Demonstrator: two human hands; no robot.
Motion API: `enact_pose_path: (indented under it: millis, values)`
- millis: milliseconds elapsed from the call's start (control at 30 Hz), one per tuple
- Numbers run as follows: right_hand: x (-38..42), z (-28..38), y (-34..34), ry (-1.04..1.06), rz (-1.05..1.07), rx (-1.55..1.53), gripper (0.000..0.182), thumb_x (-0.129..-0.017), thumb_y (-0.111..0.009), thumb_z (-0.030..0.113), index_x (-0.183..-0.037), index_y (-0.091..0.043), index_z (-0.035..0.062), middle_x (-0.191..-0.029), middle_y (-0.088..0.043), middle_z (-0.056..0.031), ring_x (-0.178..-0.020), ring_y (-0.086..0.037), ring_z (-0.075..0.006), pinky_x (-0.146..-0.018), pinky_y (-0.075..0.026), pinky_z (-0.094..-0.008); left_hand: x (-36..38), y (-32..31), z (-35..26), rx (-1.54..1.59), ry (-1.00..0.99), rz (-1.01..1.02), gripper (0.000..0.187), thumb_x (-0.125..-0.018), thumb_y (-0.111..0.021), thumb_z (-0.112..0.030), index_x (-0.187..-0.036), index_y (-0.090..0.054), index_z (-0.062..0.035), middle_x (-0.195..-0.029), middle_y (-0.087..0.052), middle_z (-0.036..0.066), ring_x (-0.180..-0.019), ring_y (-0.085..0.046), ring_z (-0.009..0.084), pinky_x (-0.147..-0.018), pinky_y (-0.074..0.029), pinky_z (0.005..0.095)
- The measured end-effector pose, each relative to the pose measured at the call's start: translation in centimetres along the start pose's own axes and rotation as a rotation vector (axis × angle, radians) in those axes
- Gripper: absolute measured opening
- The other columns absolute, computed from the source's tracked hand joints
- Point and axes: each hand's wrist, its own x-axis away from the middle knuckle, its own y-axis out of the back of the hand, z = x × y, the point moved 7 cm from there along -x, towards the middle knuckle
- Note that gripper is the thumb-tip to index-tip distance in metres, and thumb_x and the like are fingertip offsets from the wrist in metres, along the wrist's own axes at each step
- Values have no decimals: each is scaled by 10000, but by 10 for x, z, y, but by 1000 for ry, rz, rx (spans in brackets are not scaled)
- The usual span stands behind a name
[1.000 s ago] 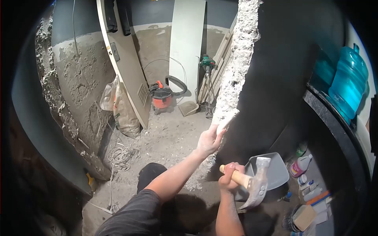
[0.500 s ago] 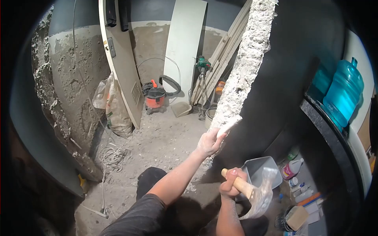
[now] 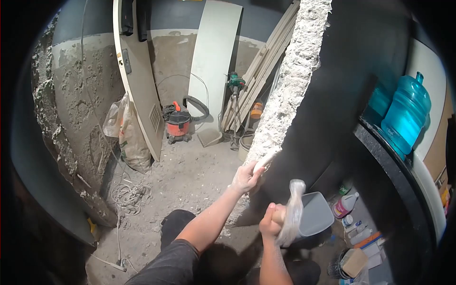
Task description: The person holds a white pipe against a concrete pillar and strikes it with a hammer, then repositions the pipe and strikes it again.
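Holds a pale bar [image 3: 267,159] at the rough wall edge [image 3: 287,99], hammer [image 3: 293,209] nearby.
Wraps the left hand [image 3: 245,179] around the bar's lower end, apparently to steady it at a slant; contact with the edge hard to tell. Clasps the hammer by its handle in a closed right hand [image 3: 271,221], seemingly to leave the blurred head free, apart from the bar.

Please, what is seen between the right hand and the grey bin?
In the head view, the hammer head appears between the right hand and the bin.
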Motion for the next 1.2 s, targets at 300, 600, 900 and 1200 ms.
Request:
enact_pose_path:
  millis: [300, 600, 900, 1200]
  values:
    - [-3, 34, 21, -24, -49, -8, 175, -878, -585, 89, -718, -549, 29, -651, -549, -133, -580, -529, -301, -562, -425, -420, 7, -1, -12, -118, -222, -121, 241, -940, -646, -216, -1088, -641, -26, -688, -635, 161, -584, -648, 303, -567, -496, 363]
    - [32, -31, -31, -471, 391, -178, 262, -946, -585, 216, -1036, -597, -29, -892, -627, -206, -873, -591, -338, -798, -457, -422, 4, -1, -8, -85, -144, -85, 205, -924, -650, -246, -1028, -654, -69, -758, -660, 163, -664, -662, 350, -604, -516, 396]
    - [0, 4, 7, -88, 1, -224, 271, -890, -559, 115, -635, -495, 50, -589, -466, -69, -533, -467, -204, -516, -374, -353, -1, 5, -4, -109, -103, -119, 209, -937, -642, -275, -966, -652, -68, -672, -642, 145, -599, -657, 336, -561, -508, 396]
    - [26, -15, -15, -132, 83, -333, 281, -895, -559, 94, -624, -514, 39, -571, -530, -66, -539, -524, -157, -522, -418, -296, 2, 8, -8, -83, -65, -66, 215, -935, -644, -266, -1016, -668, -68, -721, -662, 151, -645, -671, 341, -597, -520, 385]
